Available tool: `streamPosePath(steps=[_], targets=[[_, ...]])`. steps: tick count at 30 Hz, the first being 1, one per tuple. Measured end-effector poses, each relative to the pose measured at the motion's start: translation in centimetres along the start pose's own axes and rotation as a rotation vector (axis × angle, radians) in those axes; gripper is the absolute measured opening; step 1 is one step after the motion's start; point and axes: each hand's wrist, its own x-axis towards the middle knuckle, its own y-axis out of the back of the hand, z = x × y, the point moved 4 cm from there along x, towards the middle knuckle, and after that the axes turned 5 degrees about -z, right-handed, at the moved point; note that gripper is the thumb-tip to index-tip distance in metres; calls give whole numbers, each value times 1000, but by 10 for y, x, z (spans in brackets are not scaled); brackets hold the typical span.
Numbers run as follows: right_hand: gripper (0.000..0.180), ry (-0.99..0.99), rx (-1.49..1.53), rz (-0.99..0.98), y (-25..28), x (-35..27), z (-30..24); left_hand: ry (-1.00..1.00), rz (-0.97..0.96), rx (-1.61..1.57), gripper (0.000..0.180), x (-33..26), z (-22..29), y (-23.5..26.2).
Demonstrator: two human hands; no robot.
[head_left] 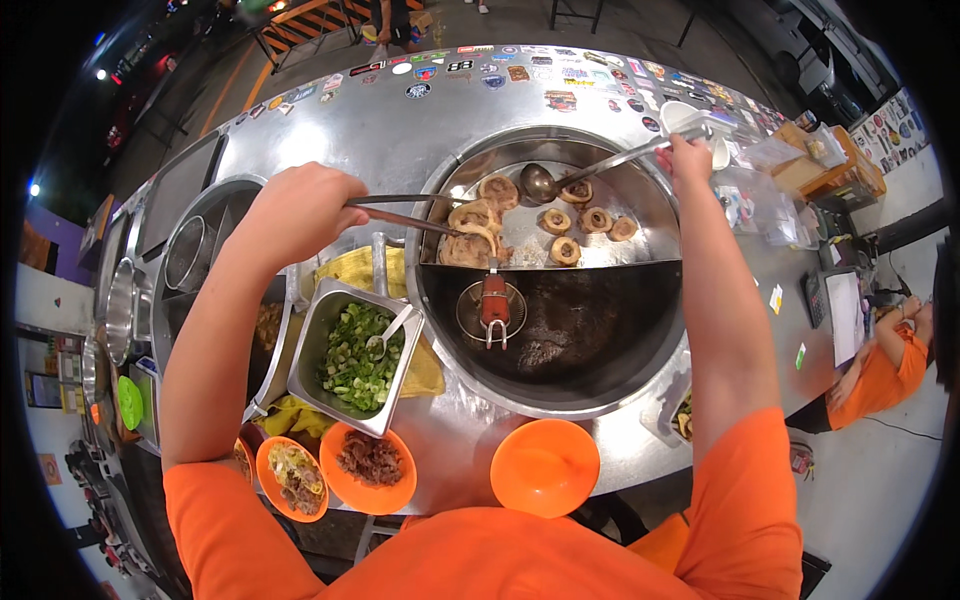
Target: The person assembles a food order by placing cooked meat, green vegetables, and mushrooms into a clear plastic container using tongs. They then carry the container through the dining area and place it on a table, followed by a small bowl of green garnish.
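Orange sleeves (745, 490) are seen closest, above the near edge of the steel counter (450, 450), where an orange bowl (545, 465) is set. Tongs (410, 221) are grasped in the curled fingers of the left hand (310, 215), their tips at pale meat (475, 218) by the left rim of the divided pan's (548, 408) far half. A ladle (538, 184) is clasped by its handle in the right hand (688, 160).

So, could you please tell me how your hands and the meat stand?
Left hand closed on tongs, tips at the meat. Right hand gripping ladle, bowl by bones. Meat in far half of pot. Red handle close by, at the divider.
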Motion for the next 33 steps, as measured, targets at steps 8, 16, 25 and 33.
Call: streamPosePath(steps=[8, 16, 25, 33], targets=[[14, -300, 25, -85, 36, 33, 59, 27, 35, -50, 24, -20, 1, 8], [15, -324, -10, -135, 61, 23, 55, -10, 34, 76, 22, 9, 11, -5], [28, -294, -443, -233, 90, -5, 43, 72, -380, -22, 30, 54, 11, -47], [28, -275, -546, -264, 93, -19, 48, 10, -340, 148, 31, 60, 33, -54]])
